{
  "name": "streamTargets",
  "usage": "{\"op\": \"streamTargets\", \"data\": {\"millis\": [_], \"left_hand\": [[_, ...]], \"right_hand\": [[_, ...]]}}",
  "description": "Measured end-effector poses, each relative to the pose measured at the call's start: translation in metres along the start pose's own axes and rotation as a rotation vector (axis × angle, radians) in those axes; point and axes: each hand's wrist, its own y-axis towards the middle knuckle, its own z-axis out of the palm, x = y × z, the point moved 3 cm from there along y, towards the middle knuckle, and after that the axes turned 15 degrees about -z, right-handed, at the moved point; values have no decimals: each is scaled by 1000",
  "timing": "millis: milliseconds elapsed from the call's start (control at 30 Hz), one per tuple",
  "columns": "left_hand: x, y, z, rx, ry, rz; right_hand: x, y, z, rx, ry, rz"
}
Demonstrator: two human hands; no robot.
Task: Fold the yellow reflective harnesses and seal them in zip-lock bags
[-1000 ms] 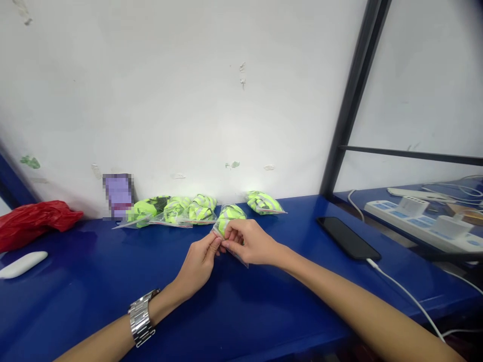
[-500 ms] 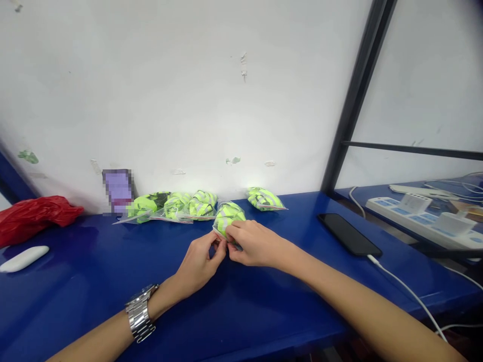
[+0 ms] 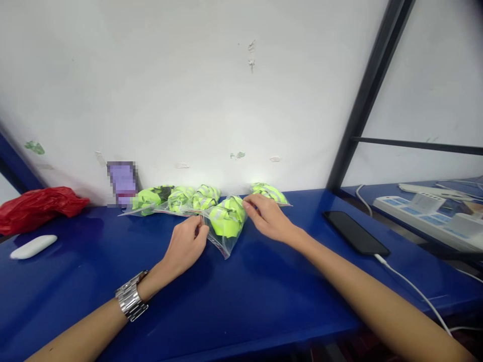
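Note:
A clear zip bag (image 3: pixel 227 221) with a bundled neon-yellow fabric piece with grey reflective stripes lies between my hands, its zip edge angled toward me. My left hand (image 3: pixel 185 240), with a metal watch on the wrist, is closed in a pinch on the bag's left corner. At the bag's upper right side, the fingers of my right hand (image 3: pixel 269 219) are pressed together on its edge. Similar filled bags (image 3: pixel 181 199) lie in a row against the wall to the left. Another filled bag (image 3: pixel 268 192) sits behind my right hand, partly covered by it.
On the blue table (image 3: pixel 234 311), a red plastic bag (image 3: pixel 41 206) and a white oblong case (image 3: pixel 33 247) lie left. A blurred-out phone-like object (image 3: pixel 123 183) leans on the wall. Right are a black phone (image 3: pixel 355 233) on a cable, a power strip (image 3: pixel 426 221) and a dark frame post (image 3: pixel 372 95).
My hands have moved apart, the left one leftward and the right one up and right. The bag they gathered together is now spread out, with its zip edge showing.

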Motion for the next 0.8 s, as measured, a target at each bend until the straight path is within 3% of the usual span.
{"op": "streamTargets", "data": {"millis": [67, 133, 200, 267, 400, 533, 700, 800], "left_hand": [[5, 3, 1, 8, -27, -89], [10, 5, 0, -68, -32, -121], [15, 8, 0, -153, 0, -80], [21, 11, 2, -156, 41, -34], [36, 17, 10, -5, -25, -54], [34, 19, 16, 203, -164, -40], [15, 9, 12, 397, -504, -87], [6, 3, 9, 450, -588, -121]], "right_hand": [[-12, -6, 13, -45, 43, 81], [-20, -12, 29, 10, 103, 127], [-24, -15, 42, 70, 202, 145], [-25, -17, 49, 67, 294, 183], [-31, -19, 54, -88, 379, 334], [-35, -21, 60, -179, 505, 462], [-20, -16, 54, -206, 495, 385], [-13, -12, 46, -251, 445, 334]]}}
